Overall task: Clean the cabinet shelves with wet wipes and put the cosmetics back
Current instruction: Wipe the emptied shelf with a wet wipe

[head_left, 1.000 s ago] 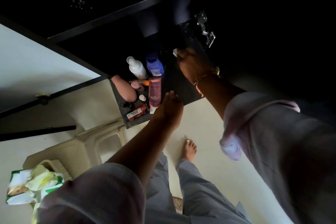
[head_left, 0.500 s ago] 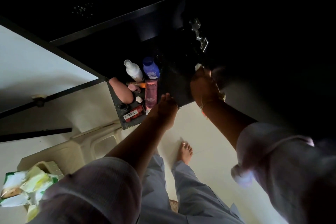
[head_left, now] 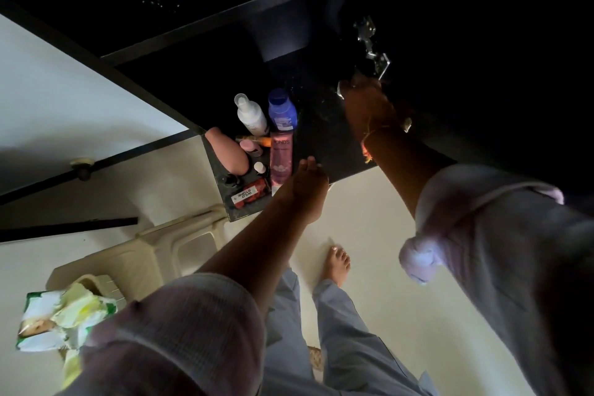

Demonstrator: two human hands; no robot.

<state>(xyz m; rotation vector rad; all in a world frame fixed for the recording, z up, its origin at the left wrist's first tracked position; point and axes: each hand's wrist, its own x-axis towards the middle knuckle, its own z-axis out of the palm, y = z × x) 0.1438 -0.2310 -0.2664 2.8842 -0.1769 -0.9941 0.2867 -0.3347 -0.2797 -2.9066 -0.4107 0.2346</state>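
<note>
A dark cabinet shelf (head_left: 321,141) carries cosmetics on its left half: a white bottle (head_left: 251,115), a blue bottle (head_left: 282,110), a pink tube (head_left: 281,160), a peach bottle (head_left: 227,151) lying down and a red pack (head_left: 250,193). My left hand (head_left: 303,185) rests on the shelf's front edge beside the pink tube, fingers straight. My right hand (head_left: 366,103) is far back on the bare right half, pressing a white wet wipe (head_left: 340,89) to the surface; only a corner of the wipe shows.
A metal hinge (head_left: 373,48) sits just behind my right hand on the cabinet side. Below left, a cream plastic chair (head_left: 138,254) holds an open wet-wipe pack (head_left: 61,315). My bare foot (head_left: 337,262) stands on the pale floor.
My right hand slid toward the front of the shelf with the wipe, then moved back to the rear near the hinge. My left hand stayed on the front edge.
</note>
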